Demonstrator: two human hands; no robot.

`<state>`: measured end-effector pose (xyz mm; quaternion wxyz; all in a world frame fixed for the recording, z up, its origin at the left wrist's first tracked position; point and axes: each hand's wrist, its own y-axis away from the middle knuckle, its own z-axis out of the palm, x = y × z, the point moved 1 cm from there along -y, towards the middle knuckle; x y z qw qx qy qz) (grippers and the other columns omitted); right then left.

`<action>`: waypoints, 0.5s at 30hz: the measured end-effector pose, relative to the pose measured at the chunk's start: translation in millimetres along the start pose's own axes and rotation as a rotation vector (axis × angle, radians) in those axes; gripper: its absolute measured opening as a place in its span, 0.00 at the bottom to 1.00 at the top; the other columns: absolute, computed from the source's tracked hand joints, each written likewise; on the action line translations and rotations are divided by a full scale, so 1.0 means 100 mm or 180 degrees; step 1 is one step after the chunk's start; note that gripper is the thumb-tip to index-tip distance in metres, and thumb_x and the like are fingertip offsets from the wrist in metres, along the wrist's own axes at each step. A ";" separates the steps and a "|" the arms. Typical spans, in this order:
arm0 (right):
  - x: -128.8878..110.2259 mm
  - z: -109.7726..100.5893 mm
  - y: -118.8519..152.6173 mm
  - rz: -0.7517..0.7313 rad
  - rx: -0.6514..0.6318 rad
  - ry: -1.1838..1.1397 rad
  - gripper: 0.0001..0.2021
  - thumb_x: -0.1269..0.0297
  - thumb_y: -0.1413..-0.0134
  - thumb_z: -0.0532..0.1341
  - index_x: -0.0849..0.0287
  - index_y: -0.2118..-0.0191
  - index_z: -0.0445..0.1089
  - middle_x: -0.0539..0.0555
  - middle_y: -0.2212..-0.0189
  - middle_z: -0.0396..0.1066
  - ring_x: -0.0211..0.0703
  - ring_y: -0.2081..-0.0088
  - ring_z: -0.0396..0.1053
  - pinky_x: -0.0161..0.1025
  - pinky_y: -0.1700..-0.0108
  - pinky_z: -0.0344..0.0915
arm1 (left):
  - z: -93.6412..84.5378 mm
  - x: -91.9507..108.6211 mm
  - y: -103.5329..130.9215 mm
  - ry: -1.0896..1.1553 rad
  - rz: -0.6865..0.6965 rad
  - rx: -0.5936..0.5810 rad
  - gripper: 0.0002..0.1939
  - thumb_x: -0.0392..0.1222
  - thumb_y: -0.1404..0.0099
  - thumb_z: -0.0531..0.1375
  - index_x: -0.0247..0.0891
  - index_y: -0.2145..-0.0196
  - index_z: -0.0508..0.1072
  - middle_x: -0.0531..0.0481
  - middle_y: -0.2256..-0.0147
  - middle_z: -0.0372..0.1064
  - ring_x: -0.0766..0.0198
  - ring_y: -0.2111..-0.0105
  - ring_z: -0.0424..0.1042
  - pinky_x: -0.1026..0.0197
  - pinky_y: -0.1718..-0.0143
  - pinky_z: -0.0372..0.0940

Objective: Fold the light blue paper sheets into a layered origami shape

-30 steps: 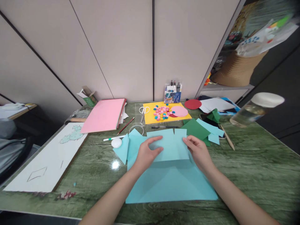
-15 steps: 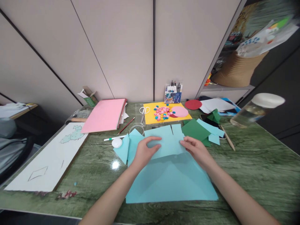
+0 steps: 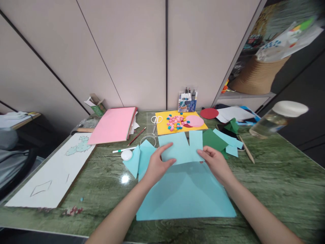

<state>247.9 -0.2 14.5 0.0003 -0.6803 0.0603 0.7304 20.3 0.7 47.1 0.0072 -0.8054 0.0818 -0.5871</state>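
A light blue paper piece [image 3: 176,149] with a slit cut down from its top edge is held up between both hands. My left hand [image 3: 159,164] grips its left side, thumb and fingers bent around the edge. At the right side, my right hand [image 3: 214,161] pinches the lower right corner. Beneath lies a large light blue sheet [image 3: 186,196] on the green table. Folded blue scraps [image 3: 134,162] and a white egg-shaped object [image 3: 126,155] are left of my left hand. White scissors [image 3: 156,120] lie behind the held piece.
A yellow sheet [image 3: 162,128] bears colourful small pieces. Green paper [image 3: 215,140], a wooden stick [image 3: 246,149] and a lidded bottle [image 3: 278,118] are at right. A pink pad [image 3: 114,125], a red pencil [image 3: 137,136] and a white drawing sheet [image 3: 56,173] are at left.
The held blue piece has been raised and tilted more upright, with its slit now wider. My right hand has shifted slightly right.
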 end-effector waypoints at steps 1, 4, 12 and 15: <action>0.00 0.00 0.00 -0.0007 0.0018 -0.0012 0.19 0.47 0.58 0.69 0.55 0.77 0.64 0.46 0.79 0.58 0.38 0.74 0.57 0.38 0.71 0.66 | 0.00 0.00 0.00 0.0013 0.0002 -0.0006 0.28 0.33 0.48 0.66 0.42 0.48 0.72 0.47 0.46 0.69 0.56 0.46 0.67 0.57 0.44 0.61; 0.00 0.01 0.01 -0.0041 0.0087 -0.0056 0.19 0.48 0.58 0.69 0.56 0.78 0.63 0.45 0.80 0.55 0.37 0.75 0.54 0.37 0.72 0.66 | 0.01 0.00 0.01 0.0049 -0.0003 -0.0009 0.28 0.33 0.47 0.66 0.41 0.47 0.71 0.47 0.46 0.68 0.57 0.46 0.67 0.57 0.45 0.61; -0.02 0.04 0.05 -0.0080 0.0139 -0.0116 0.18 0.52 0.54 0.68 0.57 0.77 0.62 0.44 0.80 0.53 0.34 0.76 0.53 0.35 0.73 0.64 | 0.02 0.02 0.03 0.0105 -0.0006 -0.0004 0.28 0.32 0.46 0.65 0.40 0.47 0.70 0.47 0.45 0.67 0.56 0.45 0.66 0.57 0.44 0.61; -0.03 0.04 0.08 -0.0079 0.0102 -0.0108 0.14 0.58 0.44 0.62 0.59 0.75 0.62 0.43 0.79 0.55 0.32 0.76 0.56 0.34 0.72 0.63 | 0.02 0.04 0.05 0.0097 -0.0005 0.0001 0.28 0.31 0.45 0.64 0.38 0.46 0.70 0.46 0.45 0.67 0.56 0.45 0.66 0.58 0.44 0.60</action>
